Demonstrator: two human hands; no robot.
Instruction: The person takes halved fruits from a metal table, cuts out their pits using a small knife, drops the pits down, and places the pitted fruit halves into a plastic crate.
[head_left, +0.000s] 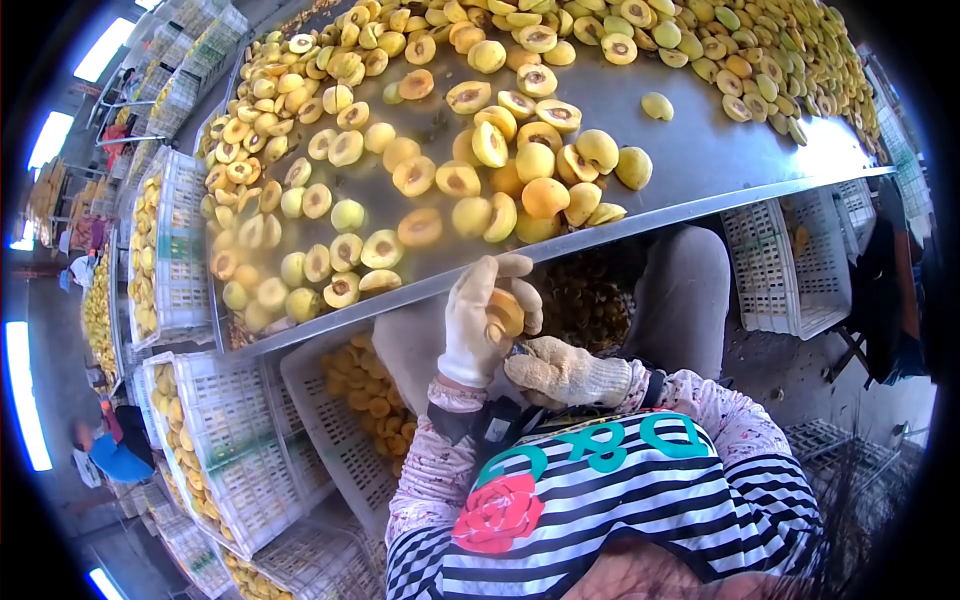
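At the far left stand white slotted crates [175,250] stacked beside the steel table [720,160], some holding yellow fruit; another crate [330,420] with halved pieces sits below the person's left elbow.

The left hand [478,322], in a pale glove, is raised upright just under the table's near edge, palm turned to the right, wrist bent back toward the body. Its fingers [520,275] curl over the top of a yellow fruit [505,312], with the thumb pressing from below, so the fruit sits clamped between fingertips and thumb, just in front of the palm. The fruit looks small and light, with a soft flesh that would bruise under a hard pinch and a wet, slippery cut face; a hold around its rounded skin side, as here, seems the safest place, and the gloves likely help against slipping.

The right hand [565,372], in a knitted glove, lies low and nearly flat, knuckles up, its fingertips pointing left and meeting the base of the left hand, just beneath the held fruit. Its fingers are closed; something dark shows at their tips, possibly a small tool, but what it is cannot be told.

Beyond the fingers, on the table, lie many halved fruits [480,140], pit hollows showing.
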